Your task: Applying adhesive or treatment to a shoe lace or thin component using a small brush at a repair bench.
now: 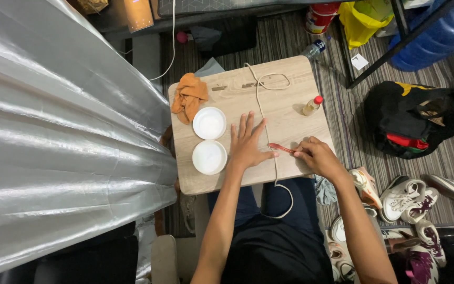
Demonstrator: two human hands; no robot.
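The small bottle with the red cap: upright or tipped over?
Upright. The small bottle stands on the table, red cap on top, apart from both hands.

Small bottle [311,106], pale amber contents, red cap: upright near right edge of bench [290,84], label too small to make out. Clear plastic bottle [313,49], dark band label: lying on striped floor just past bench's far right corner. Red and white cylindrical can [320,17]: on floor beyond bottle. Yellow plastic bag [362,20]: right of can. White square tag [359,61]: flat on floor. Large blue water jug [437,37]: far right. Tan carton [138,13], possibly cardboard: beyond bench's far left corner.
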